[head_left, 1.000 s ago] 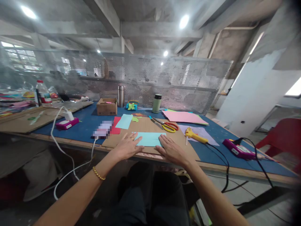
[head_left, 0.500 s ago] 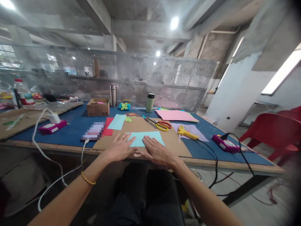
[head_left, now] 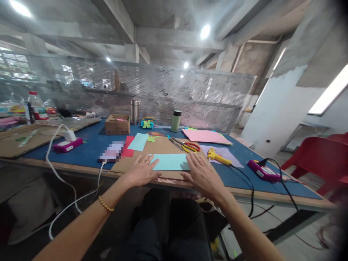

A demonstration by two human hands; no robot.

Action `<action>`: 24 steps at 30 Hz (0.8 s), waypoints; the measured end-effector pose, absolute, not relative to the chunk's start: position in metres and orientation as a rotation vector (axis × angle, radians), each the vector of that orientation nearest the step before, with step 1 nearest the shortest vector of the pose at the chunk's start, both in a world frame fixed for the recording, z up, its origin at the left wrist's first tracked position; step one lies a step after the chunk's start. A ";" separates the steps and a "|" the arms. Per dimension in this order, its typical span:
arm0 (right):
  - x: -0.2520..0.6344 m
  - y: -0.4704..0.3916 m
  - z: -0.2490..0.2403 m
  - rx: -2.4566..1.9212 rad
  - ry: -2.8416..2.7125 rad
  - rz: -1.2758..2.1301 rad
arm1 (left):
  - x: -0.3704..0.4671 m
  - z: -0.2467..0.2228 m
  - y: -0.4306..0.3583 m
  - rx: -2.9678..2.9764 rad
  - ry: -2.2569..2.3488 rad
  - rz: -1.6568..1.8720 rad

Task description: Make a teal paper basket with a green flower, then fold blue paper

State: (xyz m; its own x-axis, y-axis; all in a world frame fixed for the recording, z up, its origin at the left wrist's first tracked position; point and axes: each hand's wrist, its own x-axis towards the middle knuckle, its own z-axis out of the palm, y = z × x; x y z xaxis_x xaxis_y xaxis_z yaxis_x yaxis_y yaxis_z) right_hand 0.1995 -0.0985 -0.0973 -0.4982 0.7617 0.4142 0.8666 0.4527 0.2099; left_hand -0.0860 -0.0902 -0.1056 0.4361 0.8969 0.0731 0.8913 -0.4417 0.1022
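A light blue sheet of paper (head_left: 170, 162) lies flat on a cardboard sheet (head_left: 159, 146) at the near edge of the table. On its left end rests my left hand (head_left: 141, 169), fingers stretched out. My right hand (head_left: 202, 173) lies flat over the right end, fingers also spread. Just beyond the paper are scissors (head_left: 190, 146) with red and yellow handles. A yellow glue gun (head_left: 219, 157) sits to the right of my right hand, partly on a purple sheet (head_left: 235, 159).
Left of the cardboard lie a phone (head_left: 111, 152) on a white cable, a red sheet (head_left: 127, 148) and another light blue sheet (head_left: 138, 141). A cardboard box (head_left: 117, 124), steel flask (head_left: 135, 113), green tumbler (head_left: 176, 121) and pink sheets (head_left: 206, 136) stand farther back. Purple power strips (head_left: 263, 171) flank the table.
My right hand has slid to the right along the light blue paper, from its middle to its right end. My left hand stays on the left end. The view has shifted slightly.
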 end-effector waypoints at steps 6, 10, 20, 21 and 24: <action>0.161 -0.083 -0.111 -1.283 -2.683 -0.302 | -0.086 -0.098 -0.093 2.610 1.647 0.140; 0.164 -0.081 -0.111 -1.282 -2.730 -0.229 | -0.065 -0.097 -0.100 2.630 1.829 0.270; 0.175 -0.062 -0.124 -1.248 -2.806 -0.203 | -0.010 -0.141 -0.131 2.895 1.640 0.874; 0.175 -0.062 -0.124 -1.242 -2.796 -0.207 | -0.015 -0.142 -0.132 2.904 1.639 0.896; 0.175 -0.062 -0.125 -1.216 -2.780 -0.212 | -0.024 -0.140 -0.132 2.943 1.620 0.927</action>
